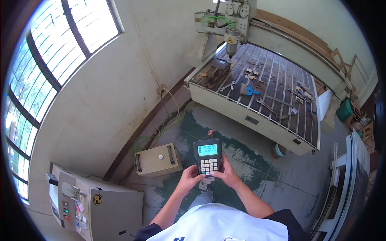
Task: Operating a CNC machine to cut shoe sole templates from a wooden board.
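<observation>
A black handheld controller (196, 154) with a lit blue-green screen and rows of pale keys is held in front of my body. My left hand (188, 179) grips its lower left side, the thumb on the bottom keys. Around the lower right side wraps my right hand (228, 173), its thumb also at the bottom keys. The fingers behind the controller are hidden. Beyond it stands a CNC router, its spindle (232, 43) hanging over the near left part of the slotted bed (277, 86).
On the bed lie a blue-handled brush (250, 90), wrenches (265, 106) and wood scraps. A beige metal box (155, 160) sits on the floor to the left, cables behind it. A control cabinet (116, 205) stands at lower left, a bucket (278, 150) beside the bed, metal panels (350, 172) at right.
</observation>
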`<state>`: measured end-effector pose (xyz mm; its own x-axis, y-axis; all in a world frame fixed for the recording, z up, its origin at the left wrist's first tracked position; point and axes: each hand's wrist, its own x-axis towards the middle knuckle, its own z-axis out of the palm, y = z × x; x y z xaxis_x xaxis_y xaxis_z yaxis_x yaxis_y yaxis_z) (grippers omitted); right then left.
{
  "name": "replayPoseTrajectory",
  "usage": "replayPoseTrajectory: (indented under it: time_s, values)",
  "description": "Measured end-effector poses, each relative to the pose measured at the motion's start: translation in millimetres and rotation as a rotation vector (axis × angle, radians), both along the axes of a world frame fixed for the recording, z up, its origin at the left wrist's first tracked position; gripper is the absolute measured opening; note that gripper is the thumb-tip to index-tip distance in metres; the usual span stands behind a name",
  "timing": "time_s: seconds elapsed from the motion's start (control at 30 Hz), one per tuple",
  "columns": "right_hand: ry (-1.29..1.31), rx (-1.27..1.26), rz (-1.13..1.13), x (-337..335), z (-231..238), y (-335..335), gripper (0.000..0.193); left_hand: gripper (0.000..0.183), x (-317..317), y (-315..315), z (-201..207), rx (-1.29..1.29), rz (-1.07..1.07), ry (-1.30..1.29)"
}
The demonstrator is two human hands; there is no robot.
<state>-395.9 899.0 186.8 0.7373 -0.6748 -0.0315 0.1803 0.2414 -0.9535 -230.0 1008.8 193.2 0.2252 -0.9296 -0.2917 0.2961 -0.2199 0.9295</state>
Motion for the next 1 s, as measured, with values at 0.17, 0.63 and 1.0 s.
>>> replayPoseTrajectory:
  time_s: [0.17,0.63,1.0]
  values:
    - [-0.028,0.013,-0.022,-59.1,-0.3,61.2,0.087,0.032,-57.3,54.5,-3.5,-0.017,-0.046,-0.080]
    - [-0.075,-0.024,-0.155,-130.9,33.7,180.7,0.082,0.024,-124.0,142.4,25.7,-0.036,-0.069,-0.133]
    - [0.003,-0.060,-0.099,-94.8,39.7,213.8,0.080,0.027,-86.9,185.9,35.6,-0.098,-0.032,-0.055]
